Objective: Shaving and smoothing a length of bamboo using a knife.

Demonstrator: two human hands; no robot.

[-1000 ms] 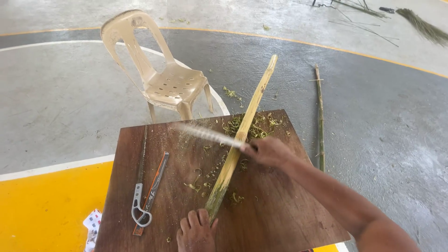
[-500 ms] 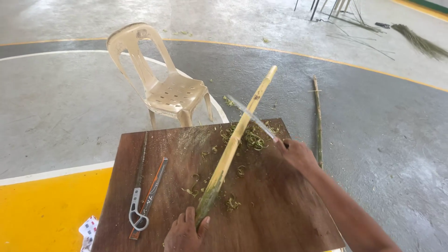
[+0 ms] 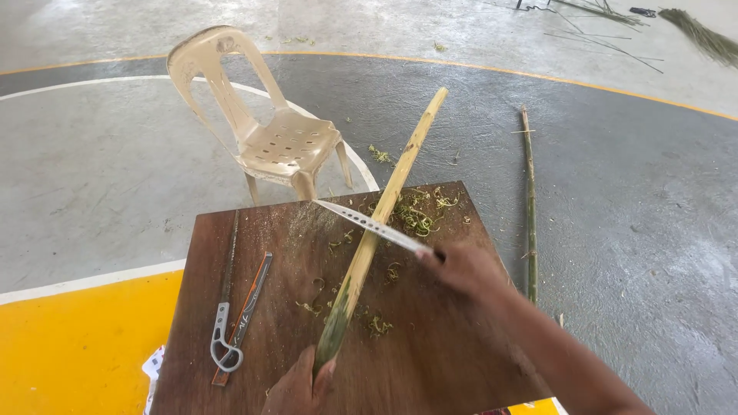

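Left of the counter (image 3: 254,361): a hacksaw (image 3: 229,307) and a thin orange-handled tool (image 3: 247,311) lie side by side, in the same places as a second ago. A pale plastic chair (image 3: 269,131) stands beyond the far edge.

Centre: the left hand (image 3: 296,388) grips the green lower end of the bamboo pole (image 3: 377,223), fingers closed around it. The pole rests slanted across the counter, its pale stripped end past the far edge over the floor. Pole position is unchanged from earlier frames.

Right: the right hand (image 3: 461,265) is closed on the handle of a long knife (image 3: 369,223). Half a second ago the blade sat higher, near the shavings (image 3: 419,215); now it lies across the pole nearer mid-length. Judgement: scraping is proceeding stroke by stroke, lower green section not yet stripped.

Far right: a second bamboo stalk (image 3: 529,200) on the floor.
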